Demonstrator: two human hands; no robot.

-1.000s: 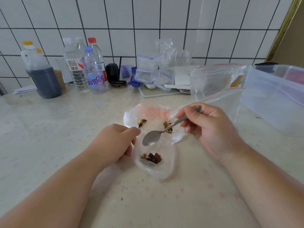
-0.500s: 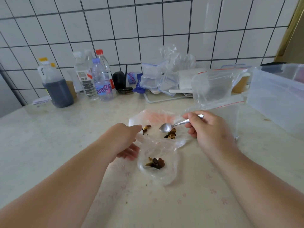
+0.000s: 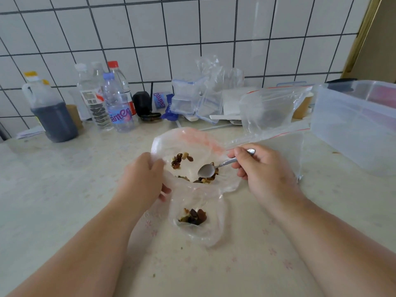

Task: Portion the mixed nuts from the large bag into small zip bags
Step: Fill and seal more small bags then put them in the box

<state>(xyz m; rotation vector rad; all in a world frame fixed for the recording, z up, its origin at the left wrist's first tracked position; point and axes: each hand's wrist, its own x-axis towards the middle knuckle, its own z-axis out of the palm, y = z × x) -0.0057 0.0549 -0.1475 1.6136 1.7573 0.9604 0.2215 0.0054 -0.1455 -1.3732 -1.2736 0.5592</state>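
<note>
Looking down at a pale bench [image 3: 64,211], two bare hands work over clear plastic bags. The right hand [image 3: 265,174] pinches the handle of a metal spoon [image 3: 216,167], fingers curled round it. The handle runs up and to the right toward that hand; the bowl points left and slightly down, resting on a few mixed nuts [image 3: 205,179] inside the large bag [image 3: 192,142], which lies open and nearly spent. A second small cluster of nuts sits a little further left in the same bag. The left hand [image 3: 143,181] grips crumpled plastic where the two bags meet, apparently holding open the mouth of the small zip bag [image 3: 199,224]. That small bag lies just nearer the person than the large one, between the two forearms, with a little heap of nuts at its bottom. Judging from this, the loaded spoon must travel toward the person, a short way down from the right hand.
</note>
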